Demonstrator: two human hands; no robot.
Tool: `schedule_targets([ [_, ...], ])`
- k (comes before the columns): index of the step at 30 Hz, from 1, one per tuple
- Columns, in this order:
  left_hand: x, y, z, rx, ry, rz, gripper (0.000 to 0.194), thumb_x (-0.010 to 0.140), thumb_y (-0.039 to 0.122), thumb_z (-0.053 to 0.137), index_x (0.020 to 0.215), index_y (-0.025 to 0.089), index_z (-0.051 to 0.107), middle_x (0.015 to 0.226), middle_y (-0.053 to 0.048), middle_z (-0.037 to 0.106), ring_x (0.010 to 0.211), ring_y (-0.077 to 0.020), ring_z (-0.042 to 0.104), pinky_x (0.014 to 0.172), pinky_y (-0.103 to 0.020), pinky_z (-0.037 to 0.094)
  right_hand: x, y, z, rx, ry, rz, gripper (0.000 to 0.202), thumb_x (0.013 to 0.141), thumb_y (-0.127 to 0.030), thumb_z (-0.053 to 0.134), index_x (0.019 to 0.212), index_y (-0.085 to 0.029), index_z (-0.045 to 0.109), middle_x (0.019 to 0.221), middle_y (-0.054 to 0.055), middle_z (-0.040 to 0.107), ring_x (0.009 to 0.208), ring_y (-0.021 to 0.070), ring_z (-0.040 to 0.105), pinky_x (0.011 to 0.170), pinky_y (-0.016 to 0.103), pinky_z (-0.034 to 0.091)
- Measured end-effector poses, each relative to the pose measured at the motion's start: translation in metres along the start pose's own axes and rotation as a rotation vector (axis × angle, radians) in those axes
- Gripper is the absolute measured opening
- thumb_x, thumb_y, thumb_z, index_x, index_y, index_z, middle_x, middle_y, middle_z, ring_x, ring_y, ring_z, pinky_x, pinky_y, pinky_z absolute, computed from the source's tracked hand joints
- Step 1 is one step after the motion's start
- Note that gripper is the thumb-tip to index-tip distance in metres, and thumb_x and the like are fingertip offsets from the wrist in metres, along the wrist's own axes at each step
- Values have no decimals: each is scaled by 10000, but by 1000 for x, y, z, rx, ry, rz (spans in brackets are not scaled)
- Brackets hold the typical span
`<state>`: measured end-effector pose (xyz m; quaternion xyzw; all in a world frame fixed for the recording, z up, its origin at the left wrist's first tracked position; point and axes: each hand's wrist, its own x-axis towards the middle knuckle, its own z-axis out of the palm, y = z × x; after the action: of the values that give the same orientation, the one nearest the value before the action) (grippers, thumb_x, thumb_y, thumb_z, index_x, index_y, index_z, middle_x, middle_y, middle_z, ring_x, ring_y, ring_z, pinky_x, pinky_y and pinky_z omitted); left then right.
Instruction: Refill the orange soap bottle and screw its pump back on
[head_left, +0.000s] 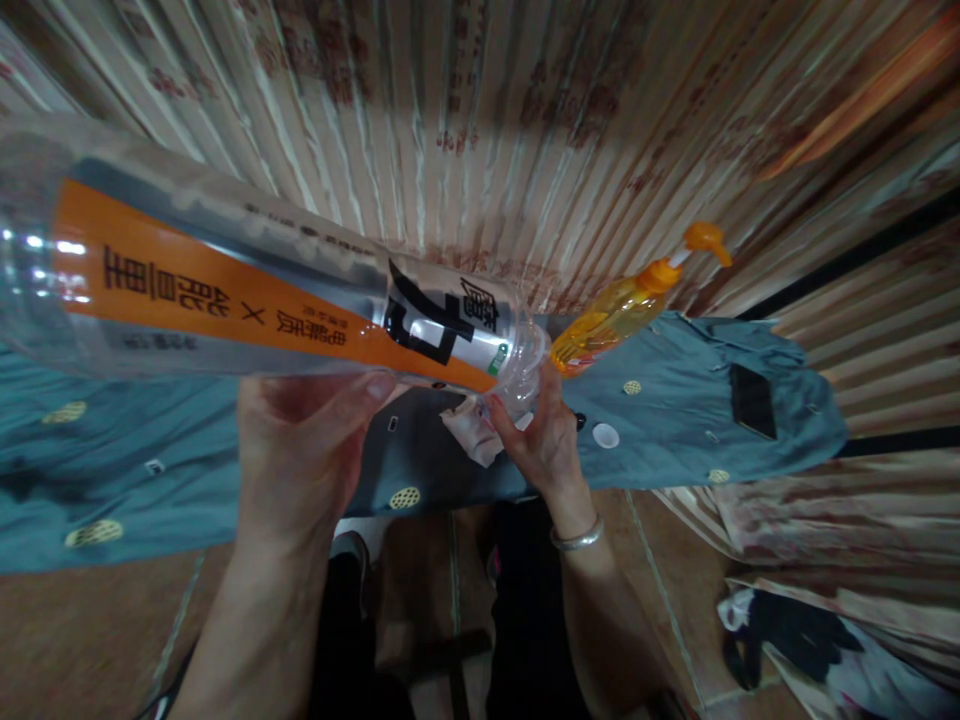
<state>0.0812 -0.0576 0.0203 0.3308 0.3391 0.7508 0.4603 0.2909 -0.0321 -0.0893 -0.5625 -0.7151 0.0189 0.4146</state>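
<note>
A large clear plastic bottle [300, 300] with an orange and silver label lies tilted on its side in the air, close to the camera, its neck toward the right. My left hand [300, 450] grips the bottle's body from below, with its thumb along the near side and its other fingers hidden behind. At the neck, my right hand [546, 440] has its thumb and fingers closed around the narrow end; the bottle's mouth is hidden. Just beyond that hand stands an orange pump bottle [611, 320] holding yellow liquid.
A table with a green patterned cloth [675, 420] runs across the view. On it are a crumpled pale tissue [474, 430], a white round cap [606, 435] and a dark phone-like slab [752, 400]. Behind hangs a pleated curtain [525, 150]. A bag or cloth bundle [810, 640] lies lower right.
</note>
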Motion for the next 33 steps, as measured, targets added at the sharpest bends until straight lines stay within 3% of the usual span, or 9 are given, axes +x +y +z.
schedule_targets([
  [3, 1, -1, -4, 28, -8, 3, 360, 587, 131, 1029, 878, 226, 839, 882, 7, 840, 815, -188, 796, 801, -339, 744, 0, 0, 1, 9, -8, -2, 703, 1032, -504, 652, 1566, -112, 416, 1337, 255, 776, 1112, 366, 821, 915, 539, 703],
  [8, 2, -3, -8, 24, -13, 3, 360, 605, 149, 1047, 888, 204, 832, 896, -6, 829, 845, -199, 799, 887, -413, 744, -1, 0, 1, 5, -2, -4, 709, 1032, -486, 651, 1586, -120, 401, 1366, 255, 766, 1108, 354, 824, 922, 518, 699],
  [15, 2, -4, -6, 11, -25, 30, 421, 563, 183, 1078, 916, 217, 850, 927, -4, 842, 852, -201, 804, 865, -428, 758, -2, 1, 2, 1, -3, 20, 713, 1031, -526, 640, 1582, -135, 412, 1389, 249, 752, 1146, 350, 810, 932, 493, 689],
  [19, 2, -3, -4, -9, -8, 21, 427, 556, 159, 1070, 919, 221, 853, 963, -10, 860, 861, -218, 818, 865, -458, 766, -2, 2, 3, 28, -33, 36, 755, 1023, -539, 647, 1595, -114, 397, 1423, 280, 723, 1172, 381, 794, 947, 535, 679],
  [23, 1, -3, 0, -11, -1, 32, 428, 551, 159, 1063, 915, 236, 851, 908, 5, 864, 799, -214, 822, 798, -444, 773, -2, 3, 3, 33, -30, 25, 762, 1024, -555, 640, 1593, -107, 402, 1421, 265, 724, 1177, 378, 792, 957, 539, 680],
  [33, -1, 0, 6, 0, 14, 18, 411, 538, 173, 1077, 876, 221, 848, 848, 36, 858, 762, -200, 827, 802, -421, 778, -2, 3, 2, 5, 2, -15, 742, 1035, -517, 646, 1611, -132, 381, 1411, 251, 738, 1149, 361, 811, 936, 532, 698],
])
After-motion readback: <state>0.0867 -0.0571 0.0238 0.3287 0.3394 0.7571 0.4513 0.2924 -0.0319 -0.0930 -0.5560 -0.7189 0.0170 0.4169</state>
